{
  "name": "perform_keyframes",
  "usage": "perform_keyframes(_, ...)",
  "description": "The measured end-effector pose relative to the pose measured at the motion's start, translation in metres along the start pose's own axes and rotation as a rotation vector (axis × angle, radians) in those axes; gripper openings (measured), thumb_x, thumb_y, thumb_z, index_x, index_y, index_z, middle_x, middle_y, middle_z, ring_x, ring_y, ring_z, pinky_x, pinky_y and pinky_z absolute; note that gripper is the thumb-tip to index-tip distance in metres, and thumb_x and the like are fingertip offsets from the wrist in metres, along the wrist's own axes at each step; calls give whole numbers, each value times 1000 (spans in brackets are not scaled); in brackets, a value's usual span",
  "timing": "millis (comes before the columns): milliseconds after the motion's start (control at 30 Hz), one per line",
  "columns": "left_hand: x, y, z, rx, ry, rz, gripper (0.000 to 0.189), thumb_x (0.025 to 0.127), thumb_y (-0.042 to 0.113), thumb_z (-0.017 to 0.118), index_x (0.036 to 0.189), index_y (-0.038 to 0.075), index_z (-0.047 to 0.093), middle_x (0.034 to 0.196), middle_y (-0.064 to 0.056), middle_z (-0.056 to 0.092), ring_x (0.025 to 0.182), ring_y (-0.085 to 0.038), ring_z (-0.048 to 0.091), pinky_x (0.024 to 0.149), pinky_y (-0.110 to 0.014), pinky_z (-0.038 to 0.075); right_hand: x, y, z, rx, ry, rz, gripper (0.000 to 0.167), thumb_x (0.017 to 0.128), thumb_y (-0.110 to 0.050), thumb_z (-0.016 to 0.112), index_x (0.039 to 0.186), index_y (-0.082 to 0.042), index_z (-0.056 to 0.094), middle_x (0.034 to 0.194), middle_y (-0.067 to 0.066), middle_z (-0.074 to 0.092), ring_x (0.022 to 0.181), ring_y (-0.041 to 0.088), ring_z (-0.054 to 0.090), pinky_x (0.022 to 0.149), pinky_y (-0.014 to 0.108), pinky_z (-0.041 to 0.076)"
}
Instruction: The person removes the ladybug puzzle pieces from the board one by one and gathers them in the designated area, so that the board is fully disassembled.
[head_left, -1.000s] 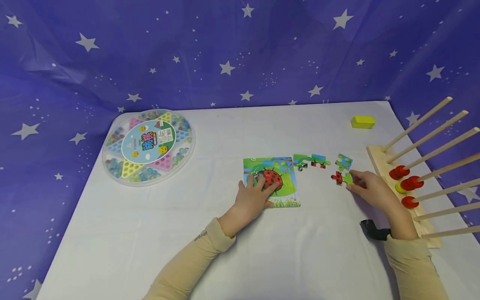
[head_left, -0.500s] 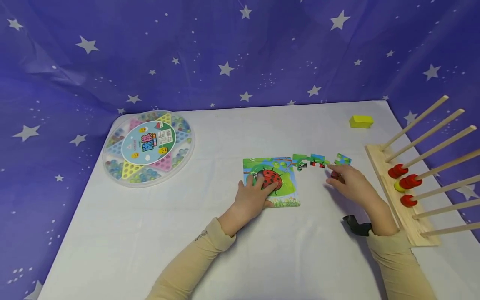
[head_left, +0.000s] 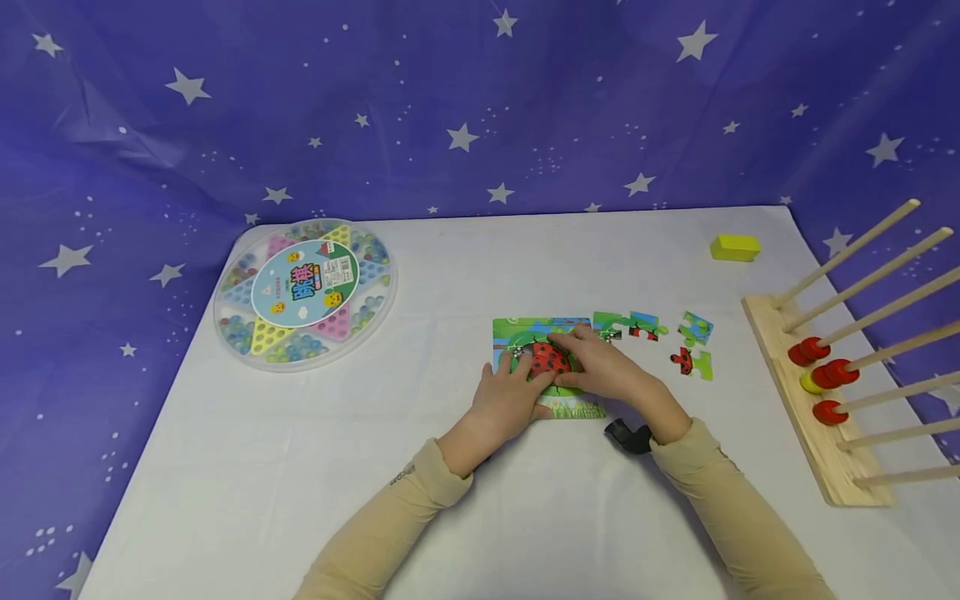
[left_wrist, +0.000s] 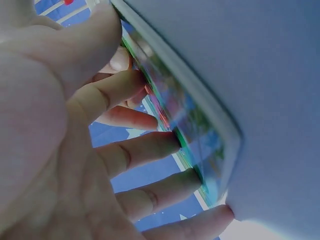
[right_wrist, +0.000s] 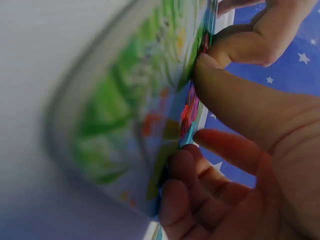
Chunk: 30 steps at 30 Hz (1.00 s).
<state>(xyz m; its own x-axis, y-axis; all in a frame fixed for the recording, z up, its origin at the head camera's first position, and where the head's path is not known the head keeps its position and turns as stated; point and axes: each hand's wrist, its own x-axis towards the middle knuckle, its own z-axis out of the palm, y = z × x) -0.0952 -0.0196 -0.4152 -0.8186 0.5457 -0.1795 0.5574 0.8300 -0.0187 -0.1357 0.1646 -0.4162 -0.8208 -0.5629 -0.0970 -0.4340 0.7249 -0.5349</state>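
Note:
A square ladybug jigsaw puzzle (head_left: 577, 408) lies in its tray near the middle of the table. My left hand (head_left: 506, 404) rests on its left and lower part, fingers spread, and the left wrist view shows several fingertips (left_wrist: 165, 145) on the picture and tray edge. The right hand (head_left: 611, 367) touches the puzzle's right side, thumb and forefinger apart around the red ladybug (head_left: 550, 358); no loose piece shows between them. To the right lie loose jigsaw pieces: a red-and-green pair (head_left: 692, 364), a blue-green piece (head_left: 697, 327) and a blue, red and green piece (head_left: 645, 326).
A round Chinese checkers box (head_left: 305, 293) with marbles stands at the left. At the right is a wooden peg stand (head_left: 825, 425) with red and yellow beads. A yellow block (head_left: 735, 247) lies at the back right.
The right hand has moved left from the loose pieces onto the puzzle, beside the left hand. Those pieces stay lying at the right. My left hand has stayed in place.

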Motion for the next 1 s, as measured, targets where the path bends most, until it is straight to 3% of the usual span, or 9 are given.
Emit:
perform_keyframes(100, -1, -2, 0, -39, -12, 11, 59, 83, 57, 48, 136, 30, 43, 139, -10, 34, 124, -37, 33, 90, -50, 38, 3, -1, 1, 33, -30, 6, 66, 81, -21, 69, 136, -1, 39, 106, 15, 45, 75, 21, 45, 63, 36, 38)
perform_keyframes(367, -7, -13, 3, -141, -12, 71, 58, 81, 50, 56, 132, 22, 47, 143, -12, 30, 128, -37, 28, 94, -50, 35, 5, 3, 4, 102, -42, 38, 64, 79, -23, 71, 134, -7, 43, 109, 15, 42, 92, 27, 48, 76, 44, 43)
perform_keyframes(533, -8, -20, 5, -191, -1, 108, 58, 81, 46, 58, 131, 18, 47, 144, -11, 29, 130, -36, 25, 96, -48, 33, 5, 6, 5, 113, -17, 38, 64, 78, -24, 72, 133, -9, 44, 110, 14, 42, 89, 24, 46, 74, 42, 42)
perform_keyframes(667, -9, -22, 7, -214, 0, 128, 55, 82, 44, 59, 127, 16, 49, 144, -11, 28, 130, -36, 24, 97, -48, 32, 4, 7, 6, 137, 0, 24, 63, 78, -23, 72, 133, -9, 43, 110, 13, 44, 77, 21, 45, 67, 39, 40)
perform_keyframes(900, -10, -24, 7, -236, 32, 140, 49, 80, 43, 61, 118, 14, 51, 144, -11, 29, 129, -36, 26, 95, -49, 34, 3, 8, 4, 181, -8, -27, 64, 80, -18, 70, 135, -4, 39, 118, 12, 47, 96, 24, 49, 76, 39, 42)
perform_keyframes(1000, -10, -24, 7, -236, 37, 138, 50, 80, 43, 61, 119, 14, 51, 143, -11, 29, 129, -36, 26, 95, -49, 34, 3, 9, 3, 182, -27, -41, 67, 81, -19, 70, 136, -3, 36, 118, 12, 46, 89, 20, 48, 74, 36, 42)
